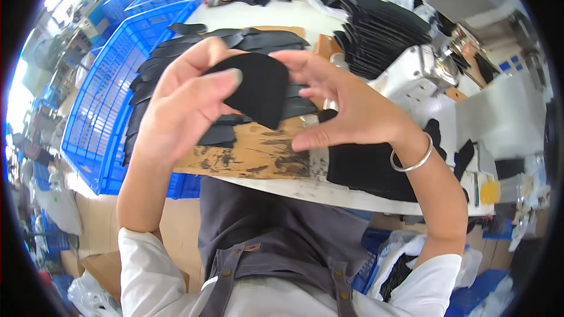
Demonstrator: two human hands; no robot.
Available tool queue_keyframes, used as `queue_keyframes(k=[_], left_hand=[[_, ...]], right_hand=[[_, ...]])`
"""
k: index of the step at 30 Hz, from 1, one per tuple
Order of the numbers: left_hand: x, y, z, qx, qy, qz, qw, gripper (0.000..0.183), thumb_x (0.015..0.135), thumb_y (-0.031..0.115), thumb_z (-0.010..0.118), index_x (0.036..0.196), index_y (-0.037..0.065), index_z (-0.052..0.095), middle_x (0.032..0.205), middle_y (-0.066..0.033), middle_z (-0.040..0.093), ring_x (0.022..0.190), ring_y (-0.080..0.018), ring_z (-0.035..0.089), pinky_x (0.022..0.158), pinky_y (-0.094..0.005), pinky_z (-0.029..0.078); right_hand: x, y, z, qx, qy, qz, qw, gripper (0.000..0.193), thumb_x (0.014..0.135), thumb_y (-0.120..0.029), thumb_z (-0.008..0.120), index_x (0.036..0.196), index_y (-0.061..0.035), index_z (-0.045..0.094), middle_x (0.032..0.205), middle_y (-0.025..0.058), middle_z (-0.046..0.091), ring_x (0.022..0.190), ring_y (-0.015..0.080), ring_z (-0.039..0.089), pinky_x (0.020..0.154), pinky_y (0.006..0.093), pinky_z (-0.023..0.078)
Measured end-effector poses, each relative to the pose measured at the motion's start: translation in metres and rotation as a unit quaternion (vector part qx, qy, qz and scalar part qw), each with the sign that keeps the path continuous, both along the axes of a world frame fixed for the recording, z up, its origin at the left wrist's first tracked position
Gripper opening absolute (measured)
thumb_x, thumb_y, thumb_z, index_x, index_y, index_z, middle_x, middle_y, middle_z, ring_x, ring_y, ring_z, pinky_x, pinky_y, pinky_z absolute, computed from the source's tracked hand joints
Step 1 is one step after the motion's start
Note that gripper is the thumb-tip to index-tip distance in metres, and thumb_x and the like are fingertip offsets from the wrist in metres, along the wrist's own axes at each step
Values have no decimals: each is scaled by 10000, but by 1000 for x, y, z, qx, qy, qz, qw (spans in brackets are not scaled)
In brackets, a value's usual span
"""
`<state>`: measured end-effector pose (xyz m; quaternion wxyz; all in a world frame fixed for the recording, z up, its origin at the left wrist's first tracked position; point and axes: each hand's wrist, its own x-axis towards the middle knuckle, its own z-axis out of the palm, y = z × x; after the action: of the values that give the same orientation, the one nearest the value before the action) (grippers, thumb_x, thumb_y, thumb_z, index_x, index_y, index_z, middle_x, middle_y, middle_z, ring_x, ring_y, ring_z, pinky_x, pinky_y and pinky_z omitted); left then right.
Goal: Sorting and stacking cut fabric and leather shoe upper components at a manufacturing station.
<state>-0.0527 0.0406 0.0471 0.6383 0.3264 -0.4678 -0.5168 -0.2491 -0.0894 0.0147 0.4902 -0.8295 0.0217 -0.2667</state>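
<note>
Our left hand (185,97) pinched a rounded black piece (260,87); our right hand (352,104), thumb spread wide, curved beside it.

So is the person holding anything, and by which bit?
A black rounded piece, its left side pinched in the left grip. The right grip is open beside its upper-right edge; I can't tell if it touches.

In a workshop, black cut pieces (267,39), a stained board (247,155) and a white machine (411,75) fill a worktable (235,19) beside blue crates (97,117); the blurred left edge appears to hold more workstations (88,28).
</note>
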Motion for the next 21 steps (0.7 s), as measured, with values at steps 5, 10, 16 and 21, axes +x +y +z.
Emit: queue_keyframes(k=[5, 10, 16, 21], left_hand=[[-56, -27, 4, 24, -177, -34, 983, 229, 814, 38, 667, 826, 73, 441, 1008, -83, 567, 892, -95, 533, 790, -227, 449], [-109, -43, -21, 147, -266, -163, 939, 412, 790, -2, 731, 1079, 46, 442, 706, 46, 438, 643, -4, 412, 546, -177, 343], [-134, -67, -38, 112, -490, -260, 824, 340, 813, 154, 751, 696, 7, 469, 603, 26, 435, 567, -17, 372, 465, -231, 311], [-145, -69, -42, 109, -514, -213, 824, 492, 803, 222, 757, 569, 0, 385, 479, -24, 350, 480, -59, 297, 417, -292, 253]], right_hand=[[-81, 22, 33, 186, 161, -90, 965, 376, 772, -152, 786, 1065, 5, 611, 838, 9, 663, 755, 86, 626, 661, 240, 506], [-154, 36, 35, 273, 242, -229, 903, 242, 794, -106, 755, 905, 47, 604, 765, 15, 621, 617, 76, 610, 538, 227, 485], [-175, 29, 8, 224, 327, -260, 881, 232, 775, -55, 748, 929, 40, 602, 729, 10, 604, 567, 65, 592, 491, 205, 466], [-172, 27, -1, 105, 343, -256, 898, 363, 760, -179, 753, 963, 88, 614, 669, 185, 601, 526, 206, 590, 535, 316, 461]])
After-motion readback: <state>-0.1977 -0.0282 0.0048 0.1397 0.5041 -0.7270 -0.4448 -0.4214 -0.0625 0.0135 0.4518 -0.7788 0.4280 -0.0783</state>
